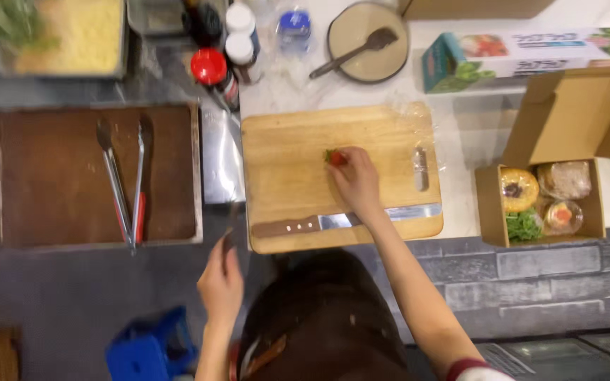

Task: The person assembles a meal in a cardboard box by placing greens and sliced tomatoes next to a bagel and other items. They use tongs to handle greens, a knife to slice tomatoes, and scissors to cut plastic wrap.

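My right hand (356,180) rests on a wooden cutting board (284,169) and pinches a small red strawberry (334,158) with green leaves near the board's middle. A long knife (305,225) lies flat along the board's near edge, its blade passing under my right wrist. My left hand (220,282) hangs in the air off the board's near left corner, blurred, with fingers drawn together; I cannot tell whether it holds anything.
Metal tongs (125,183) lie on a dark brown tray (51,176) at the left. An open cardboard box (573,113) with wrapped food stands at the right. Bottles (213,67), a round plate with a spatula (367,42) and a long wrap box (524,53) line the back.
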